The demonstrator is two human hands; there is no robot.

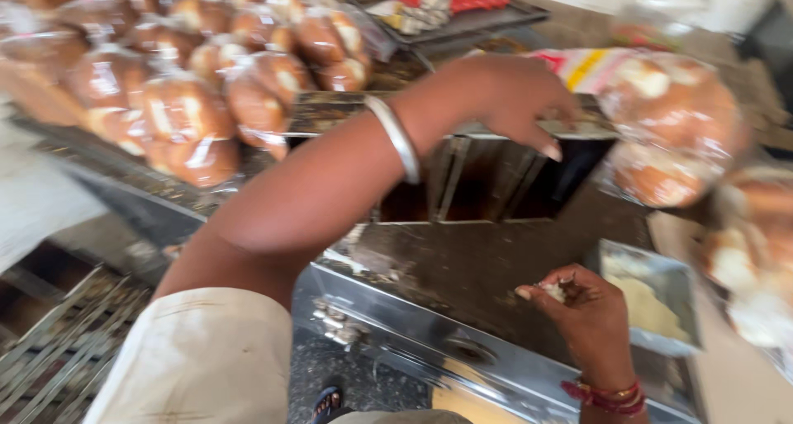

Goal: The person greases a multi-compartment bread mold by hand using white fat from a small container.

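Left hand at twelve o'clock, fingers curled loosely over dark baking tins, gripping nothing clearly. Right hand at five o'clock, pinching pale grease beside steel tray. Wrapped buns already stacked at ten o'clock; tins unfilled.

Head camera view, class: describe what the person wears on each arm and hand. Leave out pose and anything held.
The left arm has a cream, slightly stained short sleeve at the shoulder and a plain silver metal bangle at the wrist. The right wrist carries a stack of red and gold bangles or threads. Both hands are bare, no gloves; no rings are discernible in the blur.
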